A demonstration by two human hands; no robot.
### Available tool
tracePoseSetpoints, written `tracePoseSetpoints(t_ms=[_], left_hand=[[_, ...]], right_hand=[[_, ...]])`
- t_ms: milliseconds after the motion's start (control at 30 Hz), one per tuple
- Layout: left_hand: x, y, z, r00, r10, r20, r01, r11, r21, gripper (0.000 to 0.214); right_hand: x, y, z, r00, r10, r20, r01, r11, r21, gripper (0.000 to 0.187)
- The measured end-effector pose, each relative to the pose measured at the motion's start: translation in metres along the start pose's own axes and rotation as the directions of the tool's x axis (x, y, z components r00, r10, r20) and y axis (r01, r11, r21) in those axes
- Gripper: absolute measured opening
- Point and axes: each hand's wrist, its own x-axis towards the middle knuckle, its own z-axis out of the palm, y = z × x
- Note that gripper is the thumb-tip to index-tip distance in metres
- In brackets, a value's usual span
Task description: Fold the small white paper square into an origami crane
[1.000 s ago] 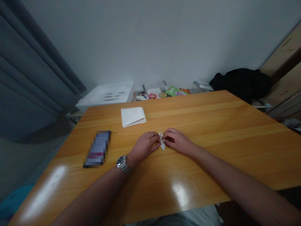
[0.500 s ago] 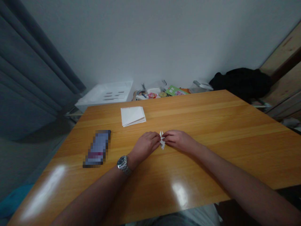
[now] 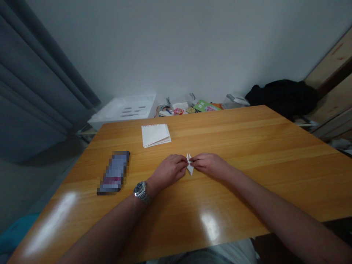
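A small piece of folded white paper [image 3: 190, 169] is held at the middle of the wooden table [image 3: 247, 146]. Its outline is a narrow diamond, with two points at the far end split by a slit. My left hand [image 3: 172, 168] pinches its left edge, fingers closed. From the other side, my right hand [image 3: 210, 164] grips the right edge between thumb and fingers. The fingertips of both hands nearly meet over the paper and hide its middle. A metal watch [image 3: 141, 190] is on my left wrist.
White notepad sheets [image 3: 156, 135] lie beyond my left hand. A phone [image 3: 114, 172] with a blurred screen rests at the left. Behind the table are a white tray [image 3: 123, 108], a green booklet [image 3: 206, 106] and dark cloth [image 3: 283, 97].
The near part of the folded paper now looks smoother and more evenly pointed; before, it was ragged. Both hands keep their hold and have shifted only slightly.
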Motion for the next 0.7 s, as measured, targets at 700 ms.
tracePoseSetpoints(t_ms=[700], left_hand=[[-0.003, 0.016, -0.011, 0.997, -0.023, 0.067, 0.014, 0.991, 0.133, 0.028]], right_hand=[[-0.002, -0.026, -0.02, 0.995, -0.005, 0.104, 0.006, 1.0, -0.01, 0.033]])
